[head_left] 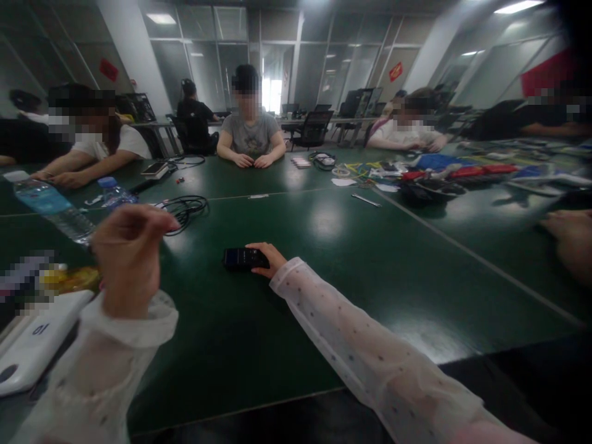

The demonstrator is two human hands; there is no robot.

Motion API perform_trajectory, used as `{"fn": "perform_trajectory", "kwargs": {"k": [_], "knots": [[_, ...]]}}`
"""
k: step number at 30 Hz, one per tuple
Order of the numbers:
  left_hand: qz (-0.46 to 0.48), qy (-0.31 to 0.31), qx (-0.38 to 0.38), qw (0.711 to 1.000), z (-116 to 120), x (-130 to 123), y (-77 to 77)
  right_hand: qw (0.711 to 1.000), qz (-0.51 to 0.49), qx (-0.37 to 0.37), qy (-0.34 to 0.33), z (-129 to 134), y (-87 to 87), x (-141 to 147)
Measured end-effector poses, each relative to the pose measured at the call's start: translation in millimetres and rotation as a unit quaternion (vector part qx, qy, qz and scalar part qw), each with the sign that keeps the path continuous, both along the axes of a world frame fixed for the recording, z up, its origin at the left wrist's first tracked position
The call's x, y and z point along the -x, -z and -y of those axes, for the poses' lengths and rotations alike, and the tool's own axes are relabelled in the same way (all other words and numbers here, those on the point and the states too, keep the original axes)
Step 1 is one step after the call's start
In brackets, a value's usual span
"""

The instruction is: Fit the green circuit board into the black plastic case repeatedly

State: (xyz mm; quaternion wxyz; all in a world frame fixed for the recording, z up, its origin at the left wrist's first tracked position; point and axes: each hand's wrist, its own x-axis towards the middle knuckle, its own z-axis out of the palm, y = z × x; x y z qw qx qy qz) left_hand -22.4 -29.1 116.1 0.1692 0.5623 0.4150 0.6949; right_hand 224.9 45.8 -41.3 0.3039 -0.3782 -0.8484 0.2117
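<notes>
My right hand (268, 258) reaches across the green table and grips one end of a black handheld device with a dark screen (237, 258). Small light markings show on its face, too small to read; it lies on the tabletop. My left hand (132, 256) is raised above the table's left side, fingers curled and pinched together. Whether anything is between those fingertips cannot be made out. Behind that hand are a coiled black cable (187, 209) and a water bottle (53, 206) that looks tilted.
A white case (46, 336) lies by my left forearm, near a yellow item (69, 279). A blue-capped bottle (115, 191) stands farther back. Cables and tools clutter the far right, with a wrench (366, 200) nearer. Several people sit around the table (333, 271); another person's hand (571, 240) rests at right.
</notes>
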Motion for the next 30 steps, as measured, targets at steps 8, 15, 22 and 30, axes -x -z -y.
{"fn": "perform_trajectory", "kwargs": {"k": [8,15,22,30], "knots": [[-0.018,0.099,0.237,0.966,-79.2,-14.5,107.6,1.000,-0.005,0.001,0.004,4.8,-4.0,0.0],[0.000,0.036,0.259,0.965,-91.6,12.2,143.3,1.000,-0.011,0.013,0.011,6.5,-5.4,-0.9],[-0.134,0.227,0.280,0.923,-86.9,-1.3,145.0,1.000,-0.014,-0.012,-0.005,3.3,-3.4,0.7],[-0.193,0.224,0.350,0.889,-73.5,-10.0,131.8,0.999,-0.027,-0.019,-0.005,3.6,-0.8,1.4]]}}
